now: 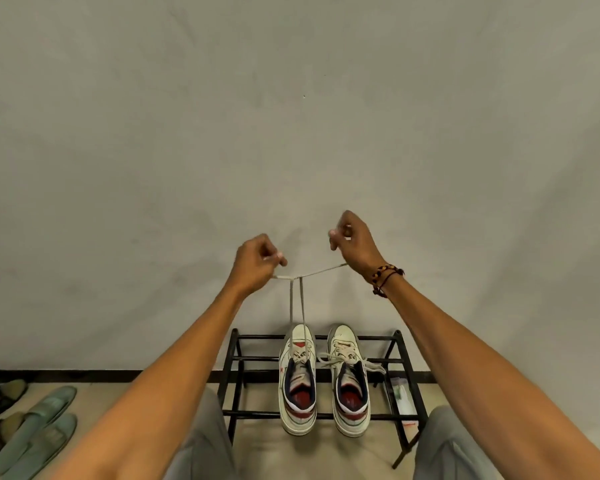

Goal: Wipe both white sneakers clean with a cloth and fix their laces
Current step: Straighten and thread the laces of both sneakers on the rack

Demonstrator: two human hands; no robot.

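Sneakers (323, 379) side by side on rack (400, 368)

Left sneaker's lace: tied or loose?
Loose. Left sneaker's lace runs up taut, ends pinched by left hand and right hand.

Plenty of open air is left above the black rack (400, 355), in front of the bare wall (291, 116). The middle is crossed by taut laces (297, 299) strung up from the left sneaker (298, 379). Floor space at the left is taken by green slippers (39, 427).
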